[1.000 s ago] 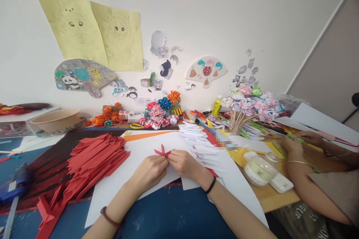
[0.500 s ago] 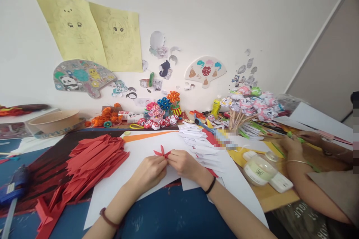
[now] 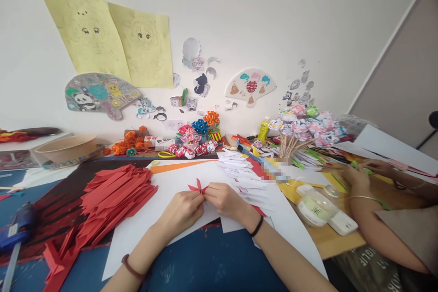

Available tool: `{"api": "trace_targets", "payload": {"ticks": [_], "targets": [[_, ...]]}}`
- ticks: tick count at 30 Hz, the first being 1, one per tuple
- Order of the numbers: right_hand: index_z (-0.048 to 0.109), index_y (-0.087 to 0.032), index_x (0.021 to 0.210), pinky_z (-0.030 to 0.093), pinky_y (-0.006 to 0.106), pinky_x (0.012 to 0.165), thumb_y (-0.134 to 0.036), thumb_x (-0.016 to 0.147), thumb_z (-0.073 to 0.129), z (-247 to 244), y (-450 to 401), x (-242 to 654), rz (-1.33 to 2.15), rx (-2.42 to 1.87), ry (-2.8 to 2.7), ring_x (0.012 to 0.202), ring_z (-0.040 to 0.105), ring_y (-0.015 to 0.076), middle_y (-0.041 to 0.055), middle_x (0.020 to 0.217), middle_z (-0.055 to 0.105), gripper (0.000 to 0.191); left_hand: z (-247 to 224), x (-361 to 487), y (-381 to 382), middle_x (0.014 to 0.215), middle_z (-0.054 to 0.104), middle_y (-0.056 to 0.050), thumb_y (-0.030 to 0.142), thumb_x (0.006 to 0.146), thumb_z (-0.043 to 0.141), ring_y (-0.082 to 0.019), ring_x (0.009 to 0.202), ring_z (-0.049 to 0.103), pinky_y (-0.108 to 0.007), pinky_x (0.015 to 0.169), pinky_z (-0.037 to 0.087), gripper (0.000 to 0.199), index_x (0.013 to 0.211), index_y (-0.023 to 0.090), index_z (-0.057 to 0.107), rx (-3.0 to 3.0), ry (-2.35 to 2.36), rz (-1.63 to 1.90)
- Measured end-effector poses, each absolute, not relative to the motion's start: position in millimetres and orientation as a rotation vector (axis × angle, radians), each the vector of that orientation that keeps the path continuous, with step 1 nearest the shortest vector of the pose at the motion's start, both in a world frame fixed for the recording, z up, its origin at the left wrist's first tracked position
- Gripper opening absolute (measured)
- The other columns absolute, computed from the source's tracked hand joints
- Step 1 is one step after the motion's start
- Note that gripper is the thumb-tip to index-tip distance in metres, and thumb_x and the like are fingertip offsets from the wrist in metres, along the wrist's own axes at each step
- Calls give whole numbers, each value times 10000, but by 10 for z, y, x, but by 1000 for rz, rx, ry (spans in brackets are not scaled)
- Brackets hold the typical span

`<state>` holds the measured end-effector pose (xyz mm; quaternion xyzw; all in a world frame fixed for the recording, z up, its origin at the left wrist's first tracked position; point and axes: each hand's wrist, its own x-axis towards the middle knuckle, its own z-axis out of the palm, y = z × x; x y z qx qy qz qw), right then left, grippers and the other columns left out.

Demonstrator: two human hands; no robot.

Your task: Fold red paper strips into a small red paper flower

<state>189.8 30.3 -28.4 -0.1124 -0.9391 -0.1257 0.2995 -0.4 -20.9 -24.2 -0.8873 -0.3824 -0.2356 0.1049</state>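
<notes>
Between my hands is a small piece of folded red paper [image 3: 197, 185] with several pointed tips sticking up. My left hand [image 3: 185, 207] pinches it from the left, fingers closed. From the other side my right hand [image 3: 221, 198] grips it too, its fingers pressed together. The lower part of the paper is hidden behind my fingers. Both hands are over a large white sheet [image 3: 137, 232]. A heap of folded red paper strips [image 3: 114, 198] lies to the left, and a row of folded white paper pieces [image 3: 244, 175] lies to the right.
A blue glue gun [image 3: 18, 228] lies at far left. Paper flowers [image 3: 191, 137] and a beige bowl [image 3: 66, 148] line the wall. On the right are a bouquet of paper roses [image 3: 301, 127], a clear jar [image 3: 316, 207] and a co-worker's hands [image 3: 357, 175] holding something green.
My hands and the red paper stay almost in place. The co-worker's hands at the right have shifted very slightly.
</notes>
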Motion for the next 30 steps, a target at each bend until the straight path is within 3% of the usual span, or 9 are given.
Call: {"api": "trace_targets", "payload": {"ticks": [13,18,24,30], "targets": [[538,-181,724,347,277,614,35,724,440,-298,338,1933,16,-420,-2353,675,449,161,21,690,565,237,-104,64,-239,653,528,42,94,752,484,-88,584,450,-211,587,351,105,727,183,535,-2775,-1566,-1086],[542,-185,725,355,265,629,35,742,460,-293,333,1927,88,-454,-2311,686,472,155,14,697,574,236,-53,72,-255,629,520,50,91,723,487,-87,578,443,-205,577,359,128,736,180,579,-2828,-1667,-1198],[560,-182,723,373,262,631,11,756,456,-292,311,1922,159,-504,-2261,698,490,155,21,719,573,221,21,71,-245,615,528,42,130,772,480,-94,574,443,-207,569,373,140,774,175,613,-2893,-1727,-1277],[571,-180,740,383,268,632,-23,815,457,-279,305,1923,174,-550,-2234,711,497,160,25,727,574,208,-6,27,-243,731,600,17,206,844,516,-124,657,514,-240,628,389,92,852,205,609,-2837,-1566,-1159]]}}
